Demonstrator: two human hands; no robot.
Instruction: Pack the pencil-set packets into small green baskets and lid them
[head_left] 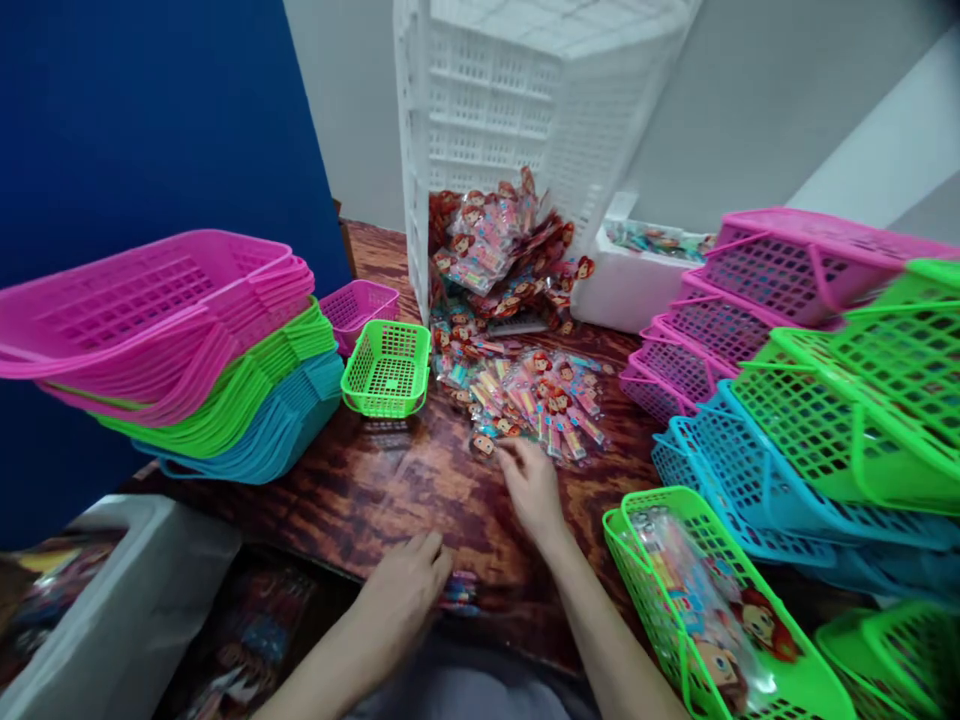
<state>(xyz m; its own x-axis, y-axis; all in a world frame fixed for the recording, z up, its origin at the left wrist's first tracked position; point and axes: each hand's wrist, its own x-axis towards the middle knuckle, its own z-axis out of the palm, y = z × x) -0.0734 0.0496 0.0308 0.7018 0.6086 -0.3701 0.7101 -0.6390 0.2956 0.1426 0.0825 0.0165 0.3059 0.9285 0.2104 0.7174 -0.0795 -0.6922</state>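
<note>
My right hand (pixel 531 485) reaches to the near edge of a spread of small clear packets (pixel 555 395) with red-haired doll pictures. Its thumb and fingertips pinch at a packet (pixel 484 444) there. Close to the front edge, my left hand (pixel 412 580) rests low over the table, fingers curled together; whatever is under them is hidden. Just right of it lies a small bundle of colourful items (pixel 460 592), partly covered by the hand. A small green basket (pixel 388 372) stands upright beyond my hands.
Stacked pink, green and blue baskets (pixel 247 350) rise at the left, more baskets (pixel 750 430) at the right. A green basket (pixel 679 600) with packets sits near my right forearm. A white crate (pixel 487 110) holds a packet heap behind; a white box (pixel 630 285) stands beside it.
</note>
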